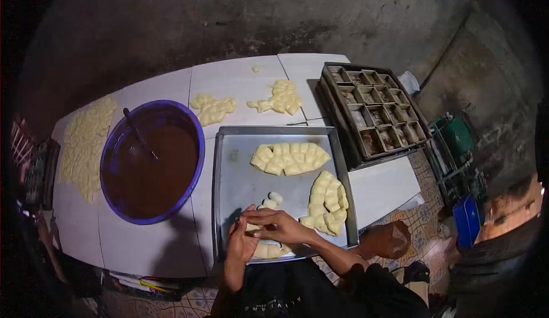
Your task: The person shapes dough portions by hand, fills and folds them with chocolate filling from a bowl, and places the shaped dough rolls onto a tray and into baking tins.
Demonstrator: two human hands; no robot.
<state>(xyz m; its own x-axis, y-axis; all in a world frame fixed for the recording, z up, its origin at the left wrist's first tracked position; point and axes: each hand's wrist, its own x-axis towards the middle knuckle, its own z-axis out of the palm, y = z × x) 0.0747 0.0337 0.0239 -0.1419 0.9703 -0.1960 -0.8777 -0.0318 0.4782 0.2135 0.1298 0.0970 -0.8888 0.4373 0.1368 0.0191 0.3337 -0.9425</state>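
Observation:
My left hand [240,244] and my right hand [281,228] meet over the near part of a metal tray [231,172]. Between their curled fingers a pale piece of dough [252,227] shows in part; the fingers hide the rest. Just beyond them, small white dough balls [274,197] rest on the tray. Below my hands lies a cut strip of dough [267,252], partly covered. Farther back in the tray is a scored slab of dough [290,158], and a curved, scored slab [327,204] lies along the right side.
Left of the tray stands a purple basin [200,125] of brown filling with a spoon [140,135]. Dough sheets [86,146] and dough clumps [213,109] lie on the white tabletop [154,255]. A stack of sectioned baking moulds [374,112] stands at the back right.

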